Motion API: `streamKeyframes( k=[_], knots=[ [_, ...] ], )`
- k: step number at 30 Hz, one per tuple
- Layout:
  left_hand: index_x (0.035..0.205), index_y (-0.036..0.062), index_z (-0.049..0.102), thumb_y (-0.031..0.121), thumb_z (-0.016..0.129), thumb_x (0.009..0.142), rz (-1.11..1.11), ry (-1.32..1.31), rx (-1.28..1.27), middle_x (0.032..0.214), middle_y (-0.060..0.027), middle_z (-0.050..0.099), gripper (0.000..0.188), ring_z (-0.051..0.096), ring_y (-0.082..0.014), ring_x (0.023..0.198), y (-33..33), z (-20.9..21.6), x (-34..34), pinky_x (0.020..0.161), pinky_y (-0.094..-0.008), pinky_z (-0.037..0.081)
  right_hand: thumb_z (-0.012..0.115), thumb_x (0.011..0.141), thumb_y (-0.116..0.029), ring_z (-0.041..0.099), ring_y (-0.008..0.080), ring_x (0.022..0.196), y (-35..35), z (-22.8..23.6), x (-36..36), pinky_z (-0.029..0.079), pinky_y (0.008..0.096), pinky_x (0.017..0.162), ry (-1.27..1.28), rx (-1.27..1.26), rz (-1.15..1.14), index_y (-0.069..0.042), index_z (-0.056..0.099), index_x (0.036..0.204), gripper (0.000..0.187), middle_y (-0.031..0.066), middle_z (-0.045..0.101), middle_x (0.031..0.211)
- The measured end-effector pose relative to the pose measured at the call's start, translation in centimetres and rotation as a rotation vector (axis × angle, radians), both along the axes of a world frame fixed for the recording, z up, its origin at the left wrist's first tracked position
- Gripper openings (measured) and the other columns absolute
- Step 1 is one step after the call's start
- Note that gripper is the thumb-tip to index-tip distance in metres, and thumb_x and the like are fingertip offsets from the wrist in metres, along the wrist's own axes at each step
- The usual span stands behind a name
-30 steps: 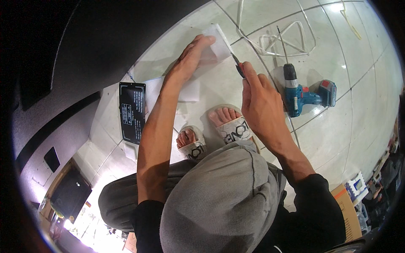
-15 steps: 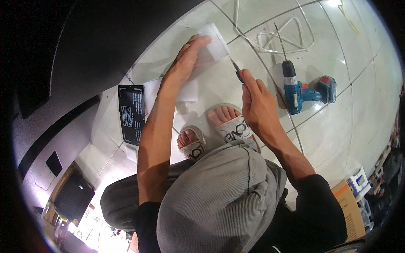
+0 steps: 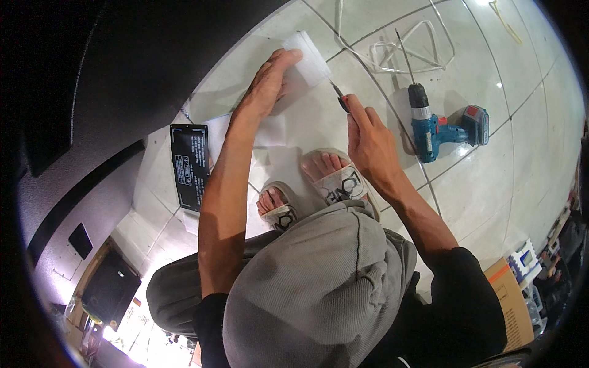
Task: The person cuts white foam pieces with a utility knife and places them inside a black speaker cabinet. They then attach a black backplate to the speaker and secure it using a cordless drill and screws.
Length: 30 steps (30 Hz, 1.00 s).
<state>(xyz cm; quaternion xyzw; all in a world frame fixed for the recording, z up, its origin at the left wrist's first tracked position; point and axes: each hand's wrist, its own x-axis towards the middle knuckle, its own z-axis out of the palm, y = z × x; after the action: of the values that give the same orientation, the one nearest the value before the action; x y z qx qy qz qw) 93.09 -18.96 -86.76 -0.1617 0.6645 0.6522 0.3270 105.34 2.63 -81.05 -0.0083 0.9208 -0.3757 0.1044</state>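
My left hand [image 3: 265, 89] is closed on the near side of a whitish, translucent sheet [image 3: 311, 60], which looks like thin packing foam and is held up above the tiled floor. In my right hand [image 3: 373, 147] is a slim knife [image 3: 337, 92] with a dark, narrow blade and a red and black handle. Its tip meets or nearly meets the sheet's lower right corner; whether it touches, I cannot tell. My left fingertips are partly hidden behind the sheet.
A blue cordless drill [image 3: 437, 132] with a long bit lies on the floor at right, below a loose white strap [image 3: 423, 61]. Left of my forearm lies a black printed panel [image 3: 189, 167] beside white sheets [image 3: 273, 130]. A large dark cabinet [image 3: 153, 55] fills the upper left. A cardboard box [image 3: 510, 303] stands lower right.
The knife and my right hand have shifted slightly left, and the sheet has turned a little in my left hand. The whole view has also moved slightly.
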Motion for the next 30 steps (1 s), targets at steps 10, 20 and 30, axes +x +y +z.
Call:
streamKeyframes(
  k=[10, 20, 30],
  knots=[
    [0.129, 0.0145, 0.06, 0.058, 0.057, 0.089, 0.011, 0.011, 0.019, 0.119, -0.0031, 0.06, 0.059, 0.053, -0.0172, 0.104, -0.1, -0.2, 0.2, 0.098, -0.0325, 0.041, 0.05, 0.101, -0.01, 0.063, 0.0411, 0.069, -0.2, -2.0, 0.0, 0.053, 0.0513, 0.058, 0.005, 0.004, -0.012, -0.02, 0.045, 0.139, 0.039, 0.0157, 0.057, 0.091],
    [0.13, 0.0145, 0.059, 0.057, 0.058, 0.089, 0.025, -0.002, 0.007, 0.12, -0.003, 0.06, 0.059, 0.052, -0.0176, 0.108, 0.0, 0.2, 0.1, 0.097, -0.0339, 0.041, 0.051, 0.1, -0.011, 0.063, 0.0414, 0.069, -0.1, -3.5, 0.0, 0.053, 0.052, 0.06, 0.027, 0.016, -0.009, -0.02, 0.046, 0.139, 0.04, 0.0152, 0.058, 0.092],
    [0.128, 0.0143, 0.061, 0.057, 0.058, 0.089, 0.035, 0.012, 0.026, 0.117, -0.0008, 0.059, 0.058, 0.05, -0.0159, 0.103, 0.0, 0.2, 0.0, 0.094, -0.0315, 0.04, 0.051, 0.101, -0.011, 0.063, 0.0429, 0.071, 0.3, -5.0, 0.0, 0.053, 0.0533, 0.062, 0.094, -0.037, 0.002, -0.019, 0.046, 0.14, 0.041, 0.0177, 0.059, 0.094]
  ],
)
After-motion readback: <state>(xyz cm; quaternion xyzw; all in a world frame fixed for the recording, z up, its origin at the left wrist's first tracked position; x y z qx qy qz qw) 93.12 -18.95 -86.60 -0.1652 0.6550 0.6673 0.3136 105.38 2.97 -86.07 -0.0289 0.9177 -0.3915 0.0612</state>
